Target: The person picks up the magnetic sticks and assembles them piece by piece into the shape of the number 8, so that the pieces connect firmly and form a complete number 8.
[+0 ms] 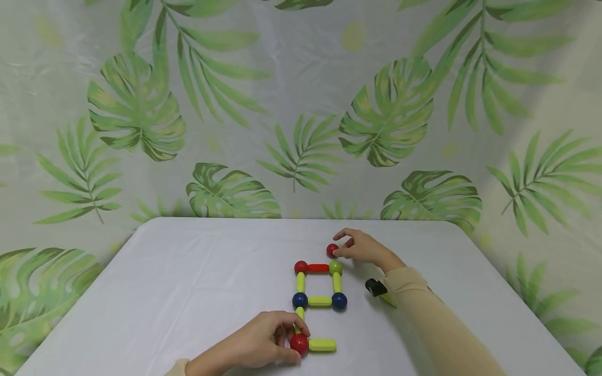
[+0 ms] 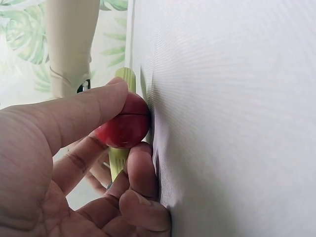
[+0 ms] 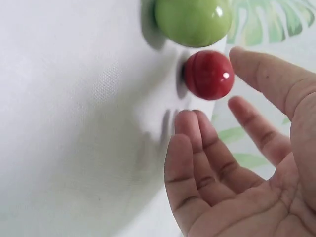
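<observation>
In the head view my left hand pinches the near red ball of a ball-and-stick figure lying on the table. The left wrist view shows thumb and fingers around this red ball, with yellow-green sticks on either side. My right hand is at a loose red ball beyond the figure. Its fingers are spread and the thumb lies close to the red ball in the right wrist view; whether they touch, I cannot tell. The green ball is nearby.
The figure's square also has another red ball, two blue balls, a red stick and yellow-green sticks. Beside the right forearm lies a black piece with a yellow-green part, partly hidden. A leaf-patterned curtain hangs behind the white table.
</observation>
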The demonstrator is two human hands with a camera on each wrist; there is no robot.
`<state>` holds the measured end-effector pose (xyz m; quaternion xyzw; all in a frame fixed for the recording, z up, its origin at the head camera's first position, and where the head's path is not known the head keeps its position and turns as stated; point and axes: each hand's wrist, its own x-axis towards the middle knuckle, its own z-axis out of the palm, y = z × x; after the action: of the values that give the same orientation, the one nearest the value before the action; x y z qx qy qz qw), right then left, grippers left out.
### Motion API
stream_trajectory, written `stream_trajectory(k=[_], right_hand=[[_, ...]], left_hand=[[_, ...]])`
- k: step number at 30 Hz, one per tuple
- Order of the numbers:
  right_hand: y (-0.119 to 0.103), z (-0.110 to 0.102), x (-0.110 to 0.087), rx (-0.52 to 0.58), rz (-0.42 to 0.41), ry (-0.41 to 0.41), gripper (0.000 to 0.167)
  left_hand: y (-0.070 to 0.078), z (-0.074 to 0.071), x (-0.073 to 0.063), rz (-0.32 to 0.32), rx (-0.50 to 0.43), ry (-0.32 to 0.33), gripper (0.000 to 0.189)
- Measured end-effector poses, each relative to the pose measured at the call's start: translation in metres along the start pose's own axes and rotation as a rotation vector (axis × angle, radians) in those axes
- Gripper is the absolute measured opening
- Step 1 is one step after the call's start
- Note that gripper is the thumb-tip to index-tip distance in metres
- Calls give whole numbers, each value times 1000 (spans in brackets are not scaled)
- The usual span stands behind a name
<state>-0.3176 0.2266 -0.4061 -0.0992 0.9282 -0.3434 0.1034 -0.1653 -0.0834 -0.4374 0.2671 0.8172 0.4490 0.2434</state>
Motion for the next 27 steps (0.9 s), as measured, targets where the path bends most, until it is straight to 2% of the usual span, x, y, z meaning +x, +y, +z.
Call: stream_trajectory(k=[4, 14, 27], right_hand=[[5, 2, 7, 58, 34, -38, 47], [7, 4, 14, 86, 47, -95, 46], [7, 5, 10, 194, 95, -75, 37]], left_hand=[[1, 1, 0, -1, -1, 3, 31], [3, 0, 0, -15, 3, 6, 31], [3, 0, -1, -7, 23, -1, 30]])
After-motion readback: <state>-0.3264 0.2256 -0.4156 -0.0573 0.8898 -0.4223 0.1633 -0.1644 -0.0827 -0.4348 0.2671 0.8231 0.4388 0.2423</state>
